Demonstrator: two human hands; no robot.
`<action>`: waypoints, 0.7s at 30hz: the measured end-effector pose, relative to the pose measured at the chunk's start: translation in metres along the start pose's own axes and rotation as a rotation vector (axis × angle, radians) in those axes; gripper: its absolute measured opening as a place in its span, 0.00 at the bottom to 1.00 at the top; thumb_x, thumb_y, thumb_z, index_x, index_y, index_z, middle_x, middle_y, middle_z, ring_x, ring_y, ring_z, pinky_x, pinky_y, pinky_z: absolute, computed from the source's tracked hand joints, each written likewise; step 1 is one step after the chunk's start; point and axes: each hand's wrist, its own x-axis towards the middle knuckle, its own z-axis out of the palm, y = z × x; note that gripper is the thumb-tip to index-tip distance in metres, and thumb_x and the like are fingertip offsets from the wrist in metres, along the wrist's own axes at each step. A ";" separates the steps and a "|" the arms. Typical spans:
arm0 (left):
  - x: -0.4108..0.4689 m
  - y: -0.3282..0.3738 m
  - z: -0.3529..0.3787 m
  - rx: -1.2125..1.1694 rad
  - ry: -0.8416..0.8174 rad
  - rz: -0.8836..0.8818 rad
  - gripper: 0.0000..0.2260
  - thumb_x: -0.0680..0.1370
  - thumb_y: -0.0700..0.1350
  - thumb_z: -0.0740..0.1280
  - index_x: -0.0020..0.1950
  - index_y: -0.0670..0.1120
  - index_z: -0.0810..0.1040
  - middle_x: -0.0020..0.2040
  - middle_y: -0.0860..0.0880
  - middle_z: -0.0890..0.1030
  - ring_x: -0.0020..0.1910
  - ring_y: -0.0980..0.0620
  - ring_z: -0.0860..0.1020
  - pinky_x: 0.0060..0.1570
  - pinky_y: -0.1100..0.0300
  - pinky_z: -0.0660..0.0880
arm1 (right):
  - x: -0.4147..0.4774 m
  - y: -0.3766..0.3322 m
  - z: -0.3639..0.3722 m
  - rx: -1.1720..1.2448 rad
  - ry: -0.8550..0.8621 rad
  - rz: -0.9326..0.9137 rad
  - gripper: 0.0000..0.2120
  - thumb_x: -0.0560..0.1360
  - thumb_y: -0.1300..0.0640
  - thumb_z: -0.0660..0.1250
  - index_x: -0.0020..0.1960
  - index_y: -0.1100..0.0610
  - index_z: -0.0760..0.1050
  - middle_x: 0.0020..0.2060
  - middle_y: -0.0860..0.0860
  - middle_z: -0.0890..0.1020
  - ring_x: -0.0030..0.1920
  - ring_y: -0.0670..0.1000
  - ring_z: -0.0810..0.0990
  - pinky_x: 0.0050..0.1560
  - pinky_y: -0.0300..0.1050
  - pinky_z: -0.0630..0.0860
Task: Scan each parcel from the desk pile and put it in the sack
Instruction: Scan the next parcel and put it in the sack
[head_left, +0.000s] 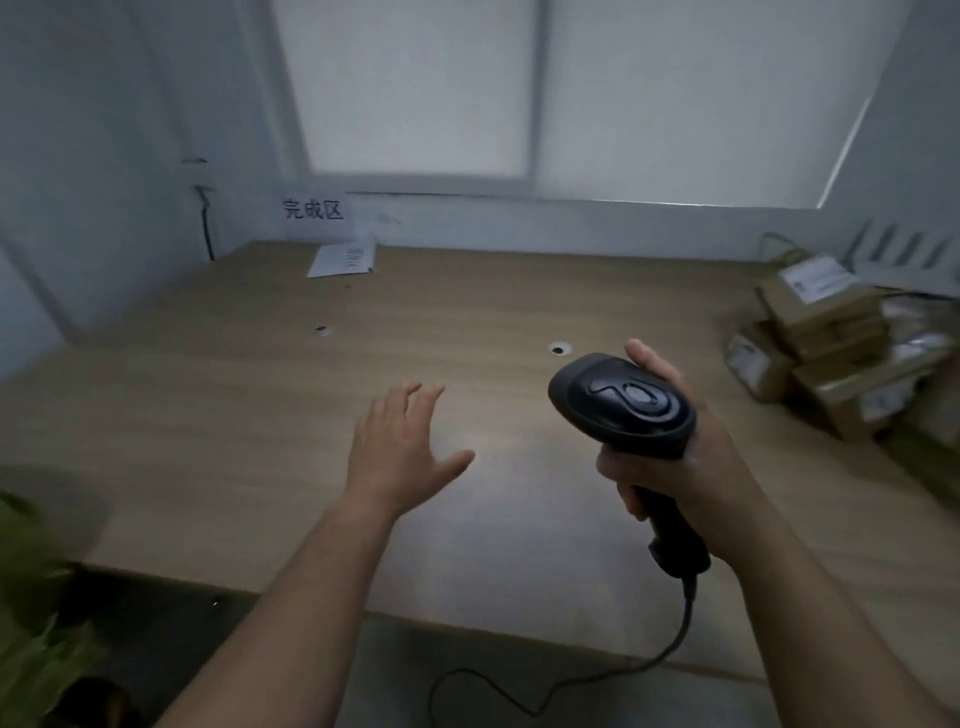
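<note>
Right hand (691, 467) wraps the scanner (623, 405) handle, head aimed down at the desk (260, 415). Left hand (400, 447), fingers spread and empty, hovers mid-desk. Parcels (826, 343) are piled at the right edge; a blurred green sack (31, 597) sits beyond the near-left corner. Advice: take the top parcel, label upward.

The pile of parcels (826, 353) runs off the right edge, its labels too blurred to read. The green sack (36, 649) is a smear cut by the left edge. The right hand (691, 478) hides much of the scanner (623, 405) grip, and the cable (680, 634) leaves the bottom edge.
</note>
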 end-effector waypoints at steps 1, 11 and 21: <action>0.008 0.012 0.007 0.000 -0.001 0.039 0.37 0.70 0.62 0.72 0.75 0.50 0.65 0.71 0.45 0.67 0.69 0.43 0.67 0.66 0.50 0.63 | -0.004 0.001 -0.013 -0.016 0.038 0.005 0.47 0.61 0.72 0.75 0.67 0.34 0.65 0.47 0.53 0.81 0.27 0.57 0.76 0.26 0.49 0.73; 0.076 0.139 0.083 -0.103 -0.064 0.319 0.37 0.66 0.56 0.77 0.71 0.44 0.72 0.64 0.40 0.75 0.61 0.38 0.73 0.60 0.46 0.70 | -0.039 0.009 -0.129 0.010 0.292 0.042 0.46 0.58 0.66 0.75 0.69 0.38 0.65 0.43 0.53 0.83 0.24 0.55 0.73 0.24 0.46 0.71; 0.152 0.268 0.153 -0.198 -0.148 0.388 0.38 0.69 0.60 0.74 0.74 0.46 0.66 0.69 0.41 0.71 0.66 0.40 0.70 0.65 0.47 0.69 | -0.025 0.014 -0.255 -0.056 0.389 0.067 0.48 0.59 0.65 0.75 0.73 0.40 0.62 0.51 0.58 0.82 0.25 0.56 0.73 0.25 0.48 0.73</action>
